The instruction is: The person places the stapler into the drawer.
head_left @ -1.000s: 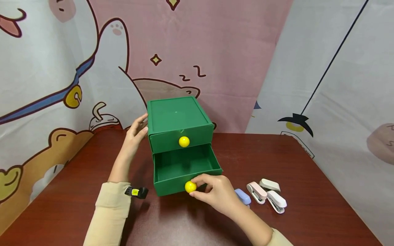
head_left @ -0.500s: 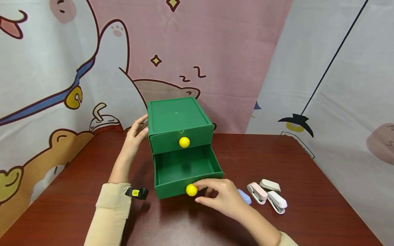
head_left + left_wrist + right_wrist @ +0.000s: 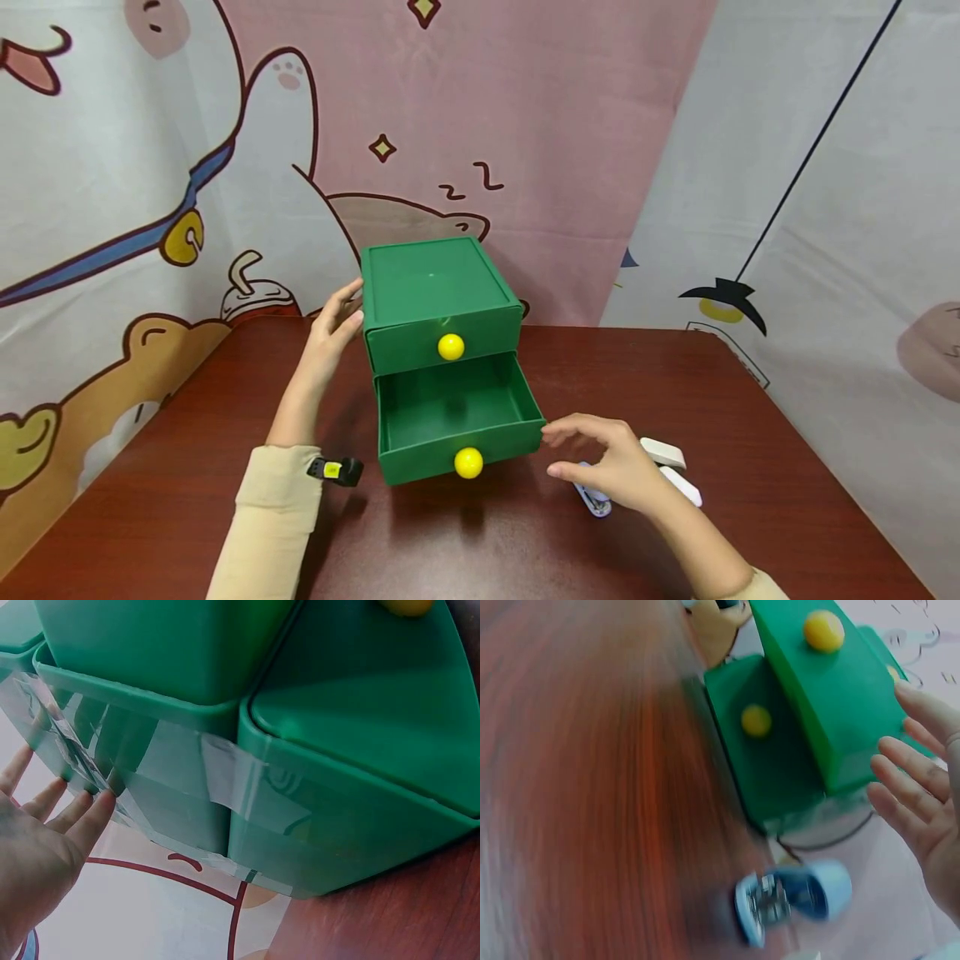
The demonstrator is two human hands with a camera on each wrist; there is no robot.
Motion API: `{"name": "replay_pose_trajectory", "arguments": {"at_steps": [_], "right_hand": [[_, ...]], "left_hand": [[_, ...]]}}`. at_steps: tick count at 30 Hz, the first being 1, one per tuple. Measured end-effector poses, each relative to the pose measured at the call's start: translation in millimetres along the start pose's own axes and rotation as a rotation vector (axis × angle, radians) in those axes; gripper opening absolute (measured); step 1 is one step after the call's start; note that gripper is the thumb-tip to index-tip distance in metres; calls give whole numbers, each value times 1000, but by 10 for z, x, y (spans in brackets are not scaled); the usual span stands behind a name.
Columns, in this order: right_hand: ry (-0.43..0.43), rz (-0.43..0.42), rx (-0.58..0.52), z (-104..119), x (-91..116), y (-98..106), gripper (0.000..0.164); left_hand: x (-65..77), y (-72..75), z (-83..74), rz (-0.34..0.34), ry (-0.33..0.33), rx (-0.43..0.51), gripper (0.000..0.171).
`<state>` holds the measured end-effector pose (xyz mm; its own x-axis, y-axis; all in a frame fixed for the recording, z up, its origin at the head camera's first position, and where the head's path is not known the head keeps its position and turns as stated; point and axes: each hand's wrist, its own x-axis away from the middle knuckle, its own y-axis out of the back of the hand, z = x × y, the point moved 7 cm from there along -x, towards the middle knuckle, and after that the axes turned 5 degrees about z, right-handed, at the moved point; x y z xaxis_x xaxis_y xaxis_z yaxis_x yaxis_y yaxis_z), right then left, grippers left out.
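Observation:
A green drawer cabinet (image 3: pixel 435 283) stands on the table with its middle drawer (image 3: pixel 453 408) pulled out, nothing inside it. Yellow ball knobs sit on the fronts; the pulled-out drawer's knob (image 3: pixel 468 463) is free of any hand. My left hand (image 3: pixel 328 329) rests with extended fingers against the cabinet's left side, where the left wrist view shows clear tape (image 3: pixel 172 780). My right hand (image 3: pixel 611 462) hovers right of the drawer's front corner, fingers apart and holding nothing. Below it lies a blue stapler (image 3: pixel 595 500), partly covered by the hand; the right wrist view is blurred.
Beyond my right hand lie a cream stapler (image 3: pixel 663 452) and a white stapler (image 3: pixel 681 486), partly hidden. A bottom drawer with a yellow knob (image 3: pixel 756 721) shows in the right wrist view. A patterned curtain (image 3: pixel 562 167) hangs behind the brown table (image 3: pixel 750 500).
My right hand has let go of the middle drawer's yellow knob and moved right, now covering the pink stapler. The drawer came out slightly farther. My left hand stays on the cabinet.

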<state>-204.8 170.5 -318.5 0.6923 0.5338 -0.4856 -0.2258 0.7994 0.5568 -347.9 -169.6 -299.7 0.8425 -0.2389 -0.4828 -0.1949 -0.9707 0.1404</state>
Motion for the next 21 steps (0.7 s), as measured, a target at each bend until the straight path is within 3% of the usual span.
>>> {"name": "replay_pose_trajectory", "arguments": {"at_steps": [4,7,14,21], "right_hand": [[-101,27,38,-312,135,111,43],[-128,60,48,-470,216,174,48],[-211,188,45,-689,353,253,57],[-316,324,-31,-878,465,225,65]], "left_hand": [[0,-2,-4,-2,-3,7,50],[-2,-3,-4,0,-4,-2,50],[6,-7,8,4,6,-32,50],[9,-5,20,0,13,-29,51]]}}
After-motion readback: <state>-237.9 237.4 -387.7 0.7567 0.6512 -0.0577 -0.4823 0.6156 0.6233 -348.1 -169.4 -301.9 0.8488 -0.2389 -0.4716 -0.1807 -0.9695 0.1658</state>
